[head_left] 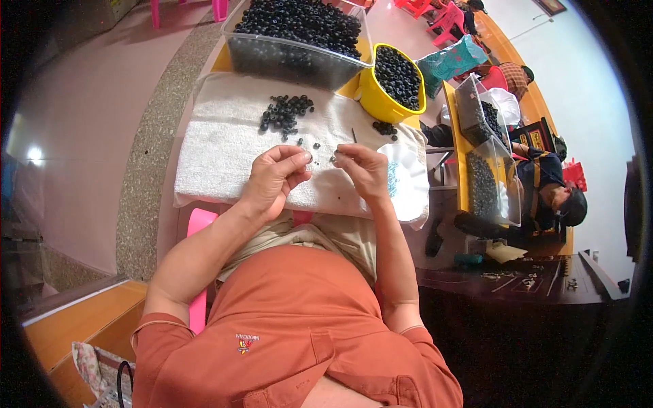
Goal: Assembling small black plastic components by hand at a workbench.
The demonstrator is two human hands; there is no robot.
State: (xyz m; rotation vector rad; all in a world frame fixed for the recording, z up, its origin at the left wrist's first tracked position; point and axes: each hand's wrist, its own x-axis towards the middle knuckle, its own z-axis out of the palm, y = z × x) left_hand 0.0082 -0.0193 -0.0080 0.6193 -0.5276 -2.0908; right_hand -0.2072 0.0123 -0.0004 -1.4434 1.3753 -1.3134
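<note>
Over a white towel (224, 153) my left hand (277, 178) is closed in a pinch, thumb against forefinger. What it pinches is too small to make out. Facing it a short way to the right, my right hand (366, 171) also pinches, with something tiny and dark at its fingertips that I cannot name. Just beyond my left hand lies a loose pile of small black ring-like pieces (286, 114). A few single pieces (316, 145) lie between the pile and my fingers. Beyond my right hand is a thin dark tool (354, 135).
At the far edge stand a clear plastic bin (235, 51) and a yellow tub (371, 95), both full of black pieces. A white sheet with tiny blue bits (408, 180) lies right of my hand. A person (544, 183) sits by more bins (507, 204) on the right.
</note>
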